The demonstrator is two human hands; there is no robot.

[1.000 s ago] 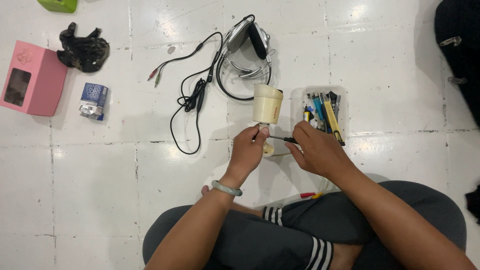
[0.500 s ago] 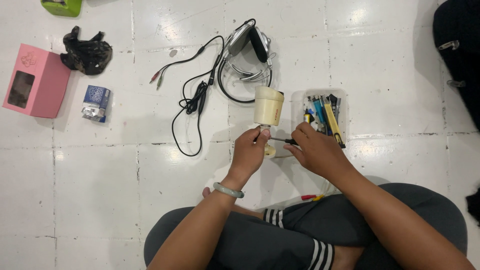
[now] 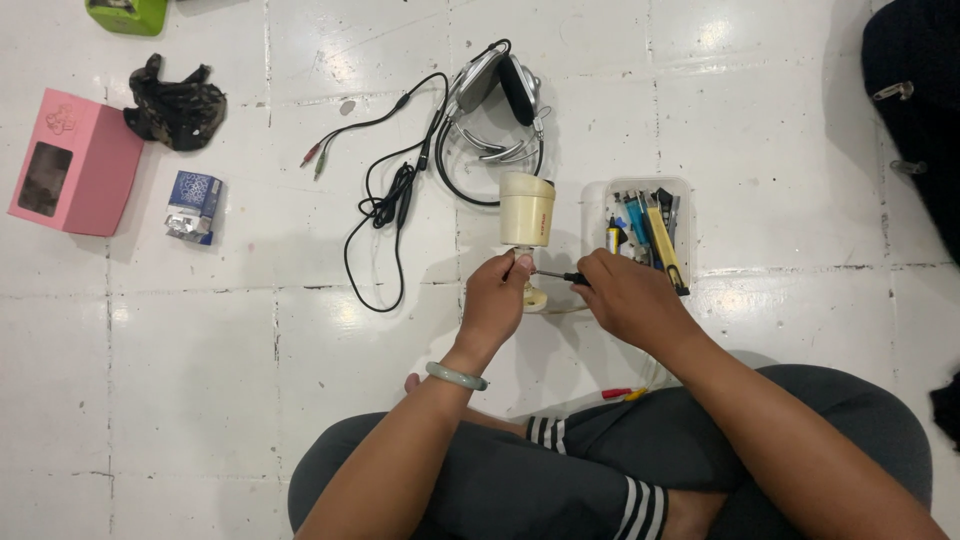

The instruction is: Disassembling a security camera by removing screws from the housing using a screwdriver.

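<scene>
- Left hand (image 3: 495, 300): forearm reaching up from the lap, wrist straight, green bangle (image 3: 456, 376) at the wrist; grip closed around the lower end of the cream camera housing (image 3: 527, 210), thumb and fingers pinching its mount.
- Cream camera housing: a stubby cylinder, lying on the white tiled floor (image 3: 250, 400) just above the left grip, its far end pointing away from the person.
- Right hand (image 3: 625, 300): forearm coming in from the right, knuckles up; grip closed on the black handle of a small screwdriver (image 3: 560, 276), shaft level and pointing left, tip at the base of the housing beside the left fingers.
- Clear tool tray (image 3: 596, 200): just above the right grip, filled with assorted hand tools.
- Headset with cable (image 3: 495, 95): beyond the housing, well above both grips.
- Pink box (image 3: 85, 165), small blue packet (image 3: 195, 203), black bundle (image 3: 175, 105): far left of the left grip.
</scene>
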